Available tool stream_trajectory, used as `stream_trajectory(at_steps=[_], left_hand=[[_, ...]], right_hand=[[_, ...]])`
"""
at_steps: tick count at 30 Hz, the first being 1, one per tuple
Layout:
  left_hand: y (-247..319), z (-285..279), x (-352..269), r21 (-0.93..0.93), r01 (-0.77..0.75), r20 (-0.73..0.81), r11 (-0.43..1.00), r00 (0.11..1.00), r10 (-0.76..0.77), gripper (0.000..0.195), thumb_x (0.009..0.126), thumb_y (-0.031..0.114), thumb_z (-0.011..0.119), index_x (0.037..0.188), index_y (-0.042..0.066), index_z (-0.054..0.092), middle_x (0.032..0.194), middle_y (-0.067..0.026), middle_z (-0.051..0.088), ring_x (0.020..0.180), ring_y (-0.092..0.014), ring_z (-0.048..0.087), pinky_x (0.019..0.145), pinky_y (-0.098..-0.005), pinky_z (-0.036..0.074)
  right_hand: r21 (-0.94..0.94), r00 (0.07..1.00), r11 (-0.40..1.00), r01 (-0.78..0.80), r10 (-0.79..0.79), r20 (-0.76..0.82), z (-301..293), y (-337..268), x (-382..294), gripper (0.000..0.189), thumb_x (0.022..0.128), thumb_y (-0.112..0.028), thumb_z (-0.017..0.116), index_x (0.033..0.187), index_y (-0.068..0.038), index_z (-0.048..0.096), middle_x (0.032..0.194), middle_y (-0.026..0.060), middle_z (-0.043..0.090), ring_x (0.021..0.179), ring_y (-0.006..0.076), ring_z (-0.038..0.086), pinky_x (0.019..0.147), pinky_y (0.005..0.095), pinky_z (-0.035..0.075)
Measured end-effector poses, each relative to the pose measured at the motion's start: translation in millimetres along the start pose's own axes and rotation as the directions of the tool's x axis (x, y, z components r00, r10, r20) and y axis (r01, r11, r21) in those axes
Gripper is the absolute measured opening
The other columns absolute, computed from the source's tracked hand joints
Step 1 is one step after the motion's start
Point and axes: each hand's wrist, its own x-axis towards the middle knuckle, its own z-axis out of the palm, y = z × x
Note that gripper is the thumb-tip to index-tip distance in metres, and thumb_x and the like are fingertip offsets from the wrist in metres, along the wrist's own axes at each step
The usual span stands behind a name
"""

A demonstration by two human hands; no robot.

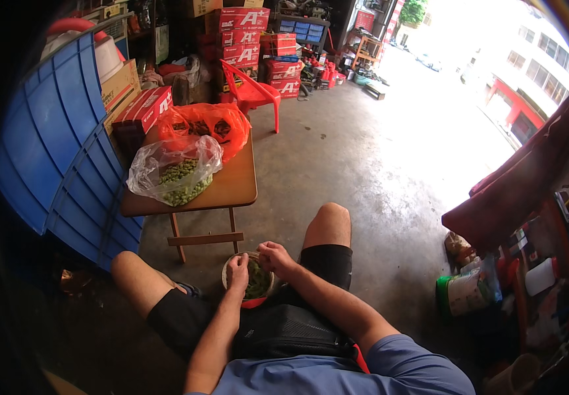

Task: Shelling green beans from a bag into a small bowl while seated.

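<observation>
A round pail [254,303] with a pale rim and a red edge stands between my knees. Loose green plant pieces [259,285], perhaps pods or hulls, lie inside it. Over its left side is my left hand [237,272], thumb and fingers drawn together. My right hand [273,257] is above the right rim with its fingers curled in. Anything pinched in either hand is too small to make out. Ahead, on a folding wooden table [237,185], a clear plastic bag [141,170] holds many small green beans or peas [181,180].
Behind the clear bag, a red plastic bag [237,129] holds dark brownish pieces. A red plastic chair [255,96] is beyond the table. Blue metal panels [62,133] flank the left. Stacked red cartons [240,52] stand behind. At right are a green-and-white bucket [465,294] and cluttered shelves.
</observation>
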Motion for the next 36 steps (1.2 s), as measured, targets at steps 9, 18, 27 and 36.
stream_trajectory(at_steps=[9,18,27,36], left_hand=[[-6.9,-1.5,0.8,0.232,-0.099,-0.147,0.968,0.980,0.135,0.026,0.082,0.029,0.054,0.081,0.004,0.059,0.079,-0.0163,0.061,0.079,-0.033,0.059,0.070,-0.0399,0.045],[4.7,-3.5,-3.6,0.218,0.004,-0.115,0.976,0.993,0.021,0.035,0.083,0.034,0.049,0.097,0.004,0.060,0.084,-0.0155,0.062,0.085,-0.028,0.060,0.074,-0.0378,0.045],[21.1,1.1,-13.8,-0.386,0.112,0.086,0.916,0.993,-0.085,0.018,0.092,0.020,0.042,0.094,0.007,0.054,0.074,-0.0063,0.062,0.052,-0.008,0.050,0.047,-0.0205,0.040],[20.0,1.8,-14.1,-0.371,0.022,0.042,0.928,0.999,-0.007,0.020,0.084,0.022,0.054,0.080,0.003,0.057,0.068,-0.0063,0.064,0.053,-0.011,0.055,0.051,-0.0267,0.044]], right_hand=[[0.017,0.990,0.999,0.044,-0.041,-0.132,-2.3,-10.1,2.1,0.010,0.089,-0.016,0.052,0.082,-0.009,0.048,0.060,-0.0027,0.038,0.044,0.0065,0.031,0.039,0.0214,0.024],[-0.067,0.989,0.993,0.099,-0.105,-0.099,10.8,-26.3,7.5,0.010,0.087,-0.015,0.053,0.081,-0.008,0.047,0.066,-0.0003,0.042,0.050,0.0076,0.034,0.042,0.0211,0.028],[-0.639,0.791,0.505,0.580,-0.536,0.294,147.0,-133.8,71.8,0.019,0.088,-0.022,0.052,0.084,-0.003,0.053,0.059,-0.0011,0.046,0.044,0.0062,0.040,0.039,0.0215,0.032],[-0.830,0.658,-0.198,0.522,-0.526,0.539,230.0,-182.3,164.7,0.021,0.075,-0.017,0.057,0.093,-0.007,0.062,0.091,0.0149,0.064,0.088,0.0308,0.061,0.077,0.0395,0.048]])
